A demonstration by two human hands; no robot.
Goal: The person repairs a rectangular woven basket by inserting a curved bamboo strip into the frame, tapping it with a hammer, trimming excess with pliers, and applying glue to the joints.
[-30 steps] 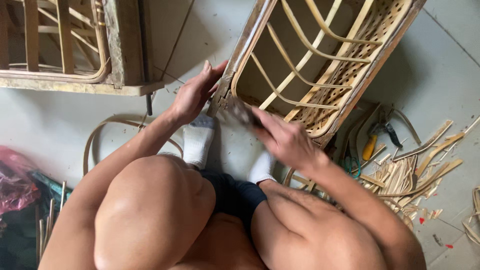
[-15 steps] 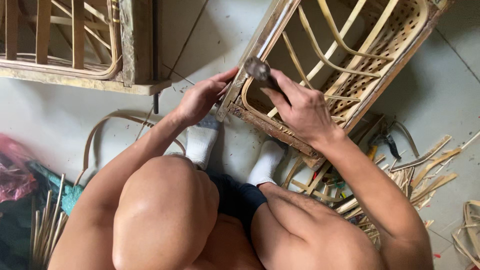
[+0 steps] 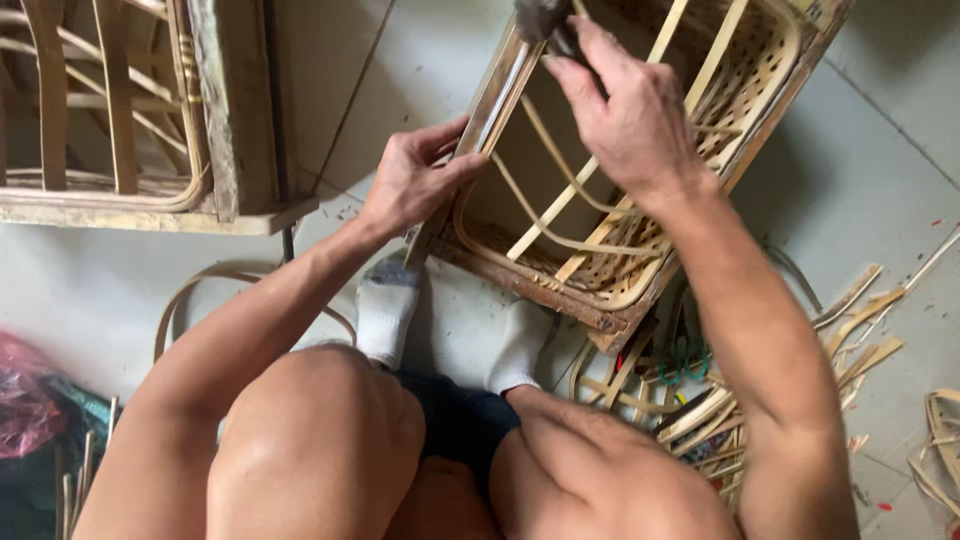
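Kneeling over the floor, we grip a rattan frame (image 3: 640,150) that lies tilted before our socks (image 3: 385,305). Inside it run bent cane ribs and a woven panel along its far side; its wooden rim looks worn and grey. Our left hand (image 3: 415,185) clasps the rim's near edge. Our right hand (image 3: 625,110), raised over the frame, grasps a dark tool (image 3: 540,18) at the picture's top. Cane strips (image 3: 860,325) litter the floor to the right.

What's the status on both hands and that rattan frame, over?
Left hand pinching the rattan frame at its near rail. Right hand raised, gripping a dark tool. Loose cane strips on floor, clear of both.
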